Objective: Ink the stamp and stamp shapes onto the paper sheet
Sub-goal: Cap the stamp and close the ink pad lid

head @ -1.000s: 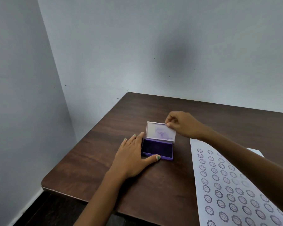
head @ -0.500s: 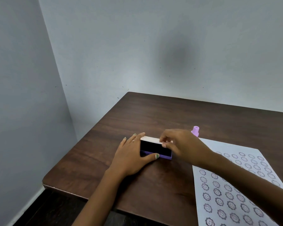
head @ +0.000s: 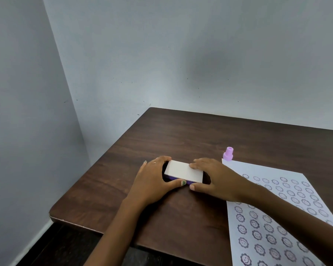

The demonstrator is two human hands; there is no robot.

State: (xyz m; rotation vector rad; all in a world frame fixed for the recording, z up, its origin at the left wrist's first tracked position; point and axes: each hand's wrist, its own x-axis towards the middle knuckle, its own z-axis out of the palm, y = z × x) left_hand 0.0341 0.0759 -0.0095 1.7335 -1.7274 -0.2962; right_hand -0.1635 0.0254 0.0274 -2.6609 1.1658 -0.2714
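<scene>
A purple ink pad point(head: 184, 172) with a white lid lies on the brown table point(head: 181, 131), its lid down flat. My left hand point(head: 154, 181) grips its left end, thumb along the front edge. My right hand point(head: 213, 177) holds its right end, fingers resting on the lid and thumb at the front. A small pink stamp point(head: 228, 154) stands upright at the far corner of the white paper sheet point(head: 277, 217), to the right of the pad. The sheet carries several rows of purple flower-face prints.
The table's left edge and rounded front-left corner point(head: 52, 214) lie near a grey wall corner point(head: 71, 112). Dark floor shows below the front edge. My right forearm crosses over the sheet.
My right hand swung the ink pad's lid down from upright to flat and now rests on the pad's right end. The left hand stayed at the left end. The pink stamp came into sight.
</scene>
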